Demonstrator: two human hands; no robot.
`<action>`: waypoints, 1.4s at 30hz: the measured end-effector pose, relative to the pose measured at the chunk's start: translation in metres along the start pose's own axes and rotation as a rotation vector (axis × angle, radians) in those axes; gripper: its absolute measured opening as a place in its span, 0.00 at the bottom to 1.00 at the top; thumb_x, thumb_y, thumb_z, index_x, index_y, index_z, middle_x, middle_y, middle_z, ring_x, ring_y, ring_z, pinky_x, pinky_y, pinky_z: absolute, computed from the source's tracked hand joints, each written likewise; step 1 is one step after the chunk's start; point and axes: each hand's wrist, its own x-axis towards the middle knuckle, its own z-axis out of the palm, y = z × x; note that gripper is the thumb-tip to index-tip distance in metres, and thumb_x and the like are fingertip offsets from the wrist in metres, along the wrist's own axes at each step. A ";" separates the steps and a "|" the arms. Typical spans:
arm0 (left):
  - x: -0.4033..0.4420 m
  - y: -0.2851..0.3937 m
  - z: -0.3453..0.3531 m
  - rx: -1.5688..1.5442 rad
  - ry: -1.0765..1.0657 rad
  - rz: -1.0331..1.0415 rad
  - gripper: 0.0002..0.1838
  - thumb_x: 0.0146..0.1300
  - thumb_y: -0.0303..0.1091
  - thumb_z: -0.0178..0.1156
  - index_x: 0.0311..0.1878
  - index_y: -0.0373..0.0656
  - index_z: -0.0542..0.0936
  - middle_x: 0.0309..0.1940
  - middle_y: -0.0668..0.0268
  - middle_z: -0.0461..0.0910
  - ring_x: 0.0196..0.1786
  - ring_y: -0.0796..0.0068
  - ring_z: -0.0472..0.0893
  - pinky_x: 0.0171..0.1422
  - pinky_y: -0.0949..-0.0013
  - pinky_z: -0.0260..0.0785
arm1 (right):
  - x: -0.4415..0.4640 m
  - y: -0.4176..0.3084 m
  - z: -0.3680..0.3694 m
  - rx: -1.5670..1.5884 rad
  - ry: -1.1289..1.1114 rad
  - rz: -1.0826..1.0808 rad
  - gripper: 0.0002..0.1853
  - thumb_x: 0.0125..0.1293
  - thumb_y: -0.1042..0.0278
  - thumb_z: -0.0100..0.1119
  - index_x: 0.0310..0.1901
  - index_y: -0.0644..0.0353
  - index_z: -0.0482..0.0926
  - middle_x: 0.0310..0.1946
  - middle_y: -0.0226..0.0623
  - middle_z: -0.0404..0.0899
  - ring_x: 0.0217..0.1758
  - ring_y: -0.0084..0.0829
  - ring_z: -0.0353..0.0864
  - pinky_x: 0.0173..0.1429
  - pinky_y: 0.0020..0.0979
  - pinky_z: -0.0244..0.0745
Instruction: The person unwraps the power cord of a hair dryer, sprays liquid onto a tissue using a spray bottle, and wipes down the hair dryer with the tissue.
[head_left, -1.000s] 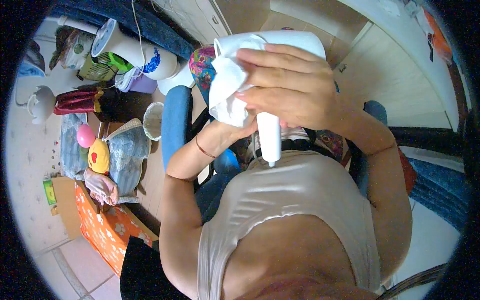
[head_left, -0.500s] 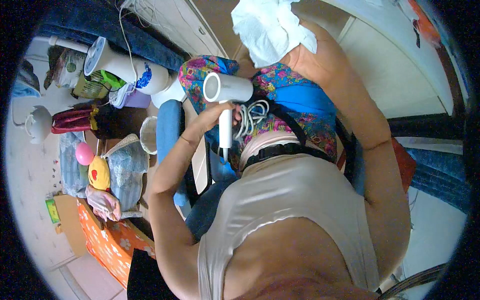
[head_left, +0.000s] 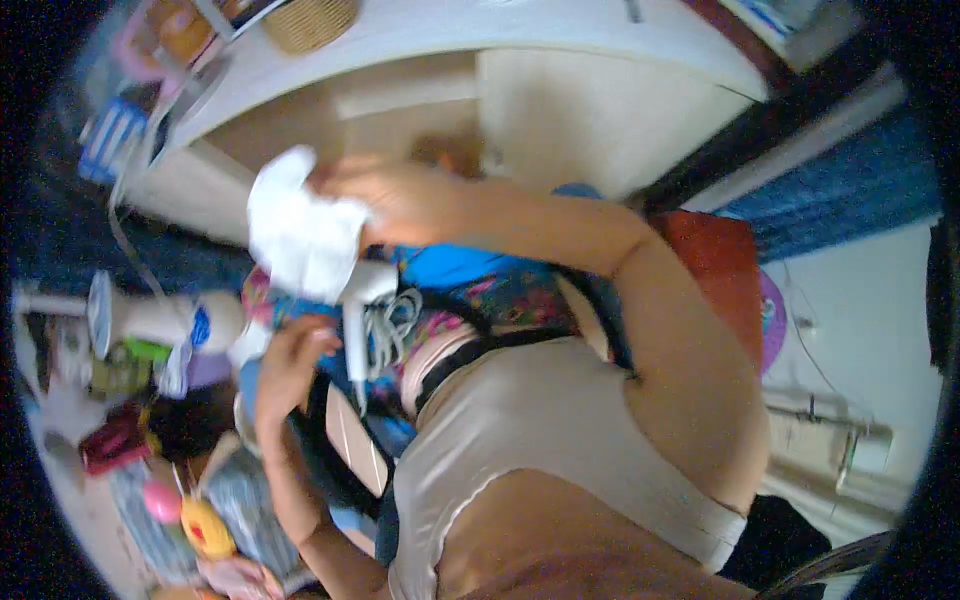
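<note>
A crumpled white paper towel (head_left: 305, 230) is gripped in my right hand (head_left: 385, 200), which reaches across over my lap. Behind the towel a white hair dryer (head_left: 357, 330) lies on my lap, its nozzle end partly covered. Its coiled cord (head_left: 393, 325) rests against the handle. Just left of the dryer is my left hand (head_left: 290, 370), slightly blurred, fingers loosely bent and apart, with nothing visible in it.
A white cabinet with a curved top (head_left: 420, 50) stands ahead, one compartment exposed. On it sits a woven basket (head_left: 312, 25). To the left are a white pedestal-like object (head_left: 150, 318), a pink balloon (head_left: 163, 502) and a yellow cushion (head_left: 205, 528).
My view has turned toward the cabinet. My left hand has let go of the hair dryer, which now lies on my lap. My right hand has brought the paper towel leftward, near the dryer.
</note>
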 end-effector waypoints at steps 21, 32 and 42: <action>0.100 0.013 0.022 -1.300 0.512 -0.150 0.27 0.58 0.20 0.52 0.62 0.36 0.62 0.54 0.54 0.73 0.52 0.56 0.77 0.54 0.56 0.74 | 0.004 0.347 -0.376 -1.253 1.352 0.360 0.29 0.46 0.53 0.71 0.47 0.61 0.75 0.43 0.41 0.76 0.47 0.38 0.74 0.53 0.36 0.69; 0.131 0.041 0.004 -1.195 0.533 -0.233 0.23 0.59 0.22 0.54 0.59 0.36 0.67 0.51 0.61 0.75 0.53 0.67 0.76 0.57 0.66 0.68 | 0.048 0.333 -0.365 -0.623 0.926 0.396 0.21 0.52 0.51 0.66 0.39 0.61 0.79 0.33 0.38 0.82 0.36 0.31 0.80 0.43 0.30 0.72; 0.174 0.146 -0.034 -1.146 0.479 0.320 0.25 0.58 0.30 0.59 0.59 0.39 0.67 0.52 0.61 0.74 0.54 0.64 0.75 0.59 0.62 0.67 | 0.077 0.086 -0.083 1.256 -0.166 0.195 0.37 0.47 0.64 0.72 0.59 0.59 0.63 0.45 0.33 0.77 0.47 0.26 0.76 0.50 0.30 0.73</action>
